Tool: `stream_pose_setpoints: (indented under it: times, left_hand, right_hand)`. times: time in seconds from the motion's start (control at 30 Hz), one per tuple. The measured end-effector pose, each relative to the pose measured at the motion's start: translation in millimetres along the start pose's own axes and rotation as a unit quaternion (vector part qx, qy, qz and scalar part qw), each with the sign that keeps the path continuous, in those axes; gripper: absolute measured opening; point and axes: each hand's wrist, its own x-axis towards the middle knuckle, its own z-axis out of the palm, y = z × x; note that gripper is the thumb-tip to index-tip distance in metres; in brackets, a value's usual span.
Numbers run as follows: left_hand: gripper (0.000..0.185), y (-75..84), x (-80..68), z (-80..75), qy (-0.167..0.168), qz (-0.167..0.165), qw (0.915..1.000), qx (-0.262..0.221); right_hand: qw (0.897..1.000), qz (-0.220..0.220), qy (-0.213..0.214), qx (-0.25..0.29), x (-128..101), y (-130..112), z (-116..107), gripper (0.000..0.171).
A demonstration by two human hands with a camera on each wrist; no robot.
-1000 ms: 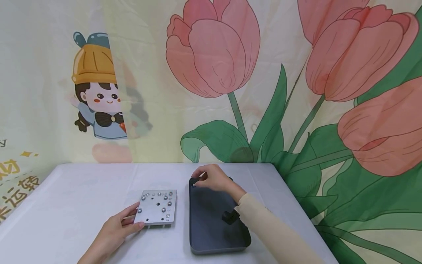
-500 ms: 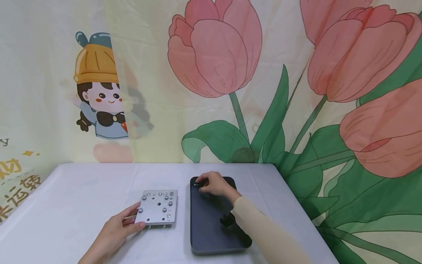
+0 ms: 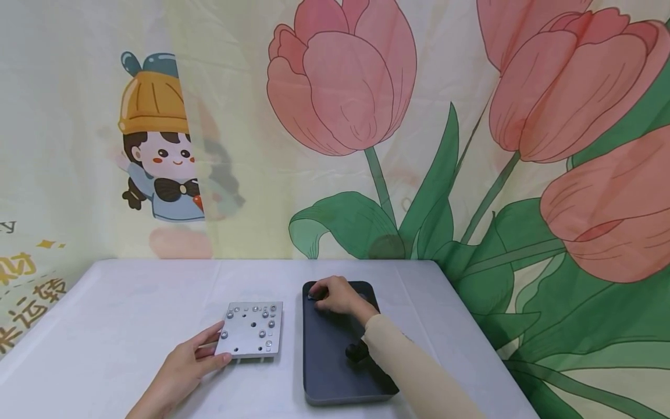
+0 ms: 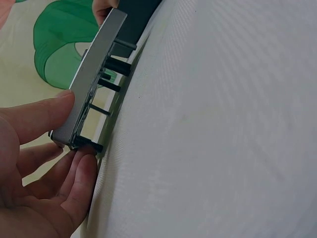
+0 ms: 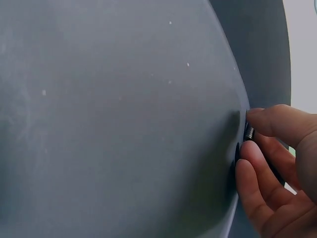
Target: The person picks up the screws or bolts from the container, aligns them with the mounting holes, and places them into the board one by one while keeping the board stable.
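Right hand grip pinches small dark threaded screw in smooth grey tray; left hand grips flat metal plate, bolts studded.

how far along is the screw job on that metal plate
Well underway: the metal plate already carries several screws, though some holes look open. In hand: the left hand grips the plate's edge while the right hand pinches a small screw in the dark tray. Left: fitting it.
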Motion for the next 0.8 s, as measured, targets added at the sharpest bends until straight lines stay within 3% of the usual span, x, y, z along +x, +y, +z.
stream_pose_setpoints:
  times: [0.33, 0.8]
  left_hand:
    - [0.096, 2.8, 1.4, 0.8, 0.0, -0.013, 0.9999, 0.006]
    - [0.096, 1.6, 0.6, 0.6, -0.002, -0.02, 0.9998, 0.001]
  right_hand:
    - [0.998, -0.005, 0.006, -0.059, 4.5, -5.4, 5.6, 0.023]
    - [0.998, -0.005, -0.001, -0.063, 2.4, -8.3, 5.4, 0.011]
